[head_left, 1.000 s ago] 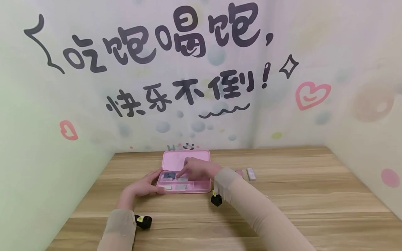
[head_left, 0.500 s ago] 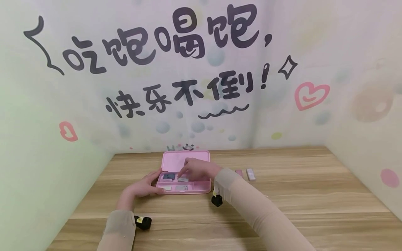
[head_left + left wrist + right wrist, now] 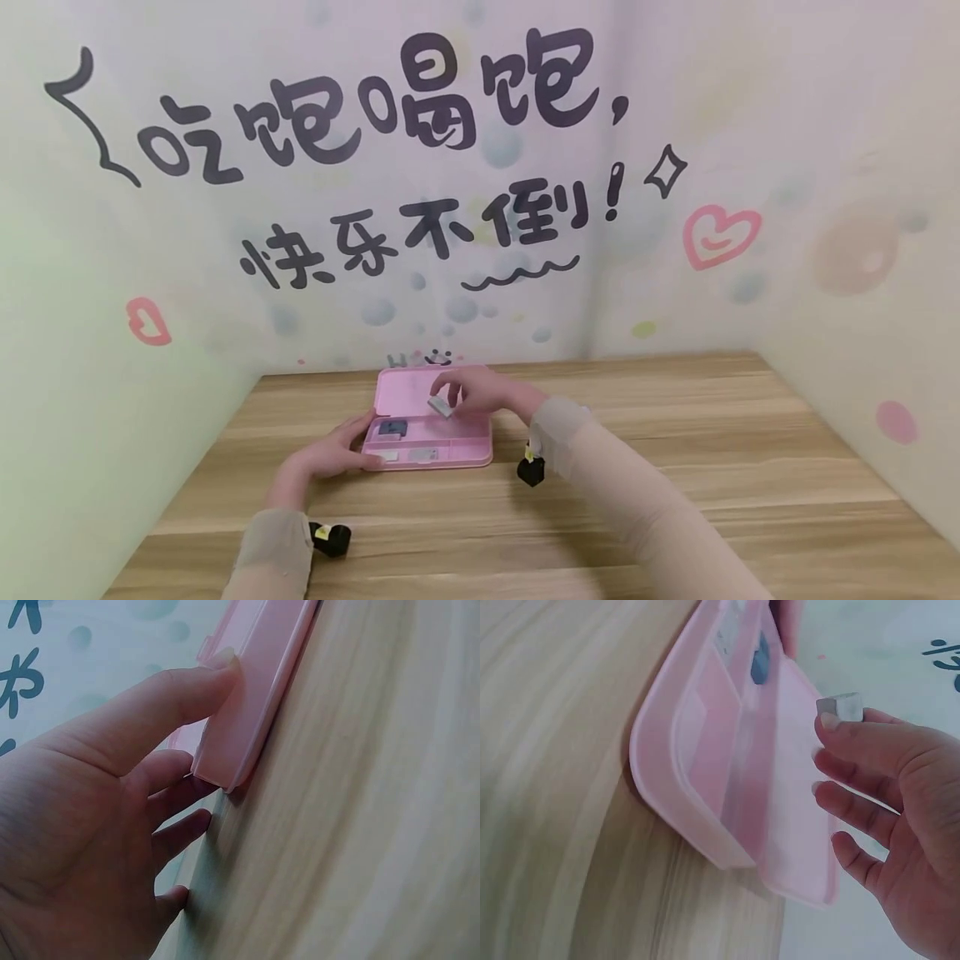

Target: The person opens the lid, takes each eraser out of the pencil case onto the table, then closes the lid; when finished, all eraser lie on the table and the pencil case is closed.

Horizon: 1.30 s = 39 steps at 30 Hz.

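Note:
An open pink pencil case (image 3: 468, 461) lies on the wooden table, its lid folded back toward the wall. My left hand (image 3: 330, 457) holds its left end; in the left wrist view the thumb presses the side wall of the pencil case (image 3: 251, 712), with fingers round the corner. Above the back compartment, my right hand (image 3: 483, 390) pinches a small grey-white eraser (image 3: 439, 406) between thumb and forefinger. The right wrist view shows the eraser (image 3: 847, 706) clear of the case, the other fingers loosely bent.
Inside the case, a dark block (image 3: 393, 427) sits back left. Pale flat pieces (image 3: 423, 454) lie in the front compartment. A patterned wall (image 3: 300, 333) stands right behind the lid. Wood tabletop (image 3: 675, 450) extends to the right.
My right hand has lifted the eraser out of the back compartment, up and slightly right. The left hand stays on the case. The view has shifted a little, and the right arm covers the blocks on the table.

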### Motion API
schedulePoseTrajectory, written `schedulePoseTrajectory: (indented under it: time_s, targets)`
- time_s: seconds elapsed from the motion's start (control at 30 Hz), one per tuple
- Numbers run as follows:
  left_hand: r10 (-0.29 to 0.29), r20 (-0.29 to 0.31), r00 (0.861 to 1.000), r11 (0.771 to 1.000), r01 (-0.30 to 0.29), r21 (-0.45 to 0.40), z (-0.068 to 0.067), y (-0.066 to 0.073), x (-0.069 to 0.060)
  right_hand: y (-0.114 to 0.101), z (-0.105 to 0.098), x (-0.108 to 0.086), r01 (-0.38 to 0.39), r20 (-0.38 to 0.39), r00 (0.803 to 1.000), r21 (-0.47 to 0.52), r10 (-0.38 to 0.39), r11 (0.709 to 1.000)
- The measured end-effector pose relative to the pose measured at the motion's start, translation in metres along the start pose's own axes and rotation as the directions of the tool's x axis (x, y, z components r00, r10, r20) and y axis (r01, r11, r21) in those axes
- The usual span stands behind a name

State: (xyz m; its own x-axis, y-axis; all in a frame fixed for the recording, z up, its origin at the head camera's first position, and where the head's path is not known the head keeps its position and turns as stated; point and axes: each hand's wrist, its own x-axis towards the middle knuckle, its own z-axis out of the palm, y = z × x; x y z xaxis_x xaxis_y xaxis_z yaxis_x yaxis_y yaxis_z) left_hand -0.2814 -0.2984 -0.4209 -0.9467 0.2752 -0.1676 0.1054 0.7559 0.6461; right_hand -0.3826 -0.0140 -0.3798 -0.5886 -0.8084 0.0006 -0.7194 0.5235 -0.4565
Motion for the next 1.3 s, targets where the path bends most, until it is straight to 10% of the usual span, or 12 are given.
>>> schedulePoseTrajectory:
  time_s: [0.97,1.3]
  targets:
    - [0.001,0.016,1.0,1.0,-0.001,0.008,0.0,0.003,-0.001,0.015,-0.006,-0.082,-0.139,-0.122,0.975,0.324,0.187,0.936]
    - [-0.006,0.022,1.0,1.0,0.006,0.009,0.001,0.001,0.0,0.03,-0.002,-0.124,-0.168,-0.221,0.946,0.287,0.235,0.943]
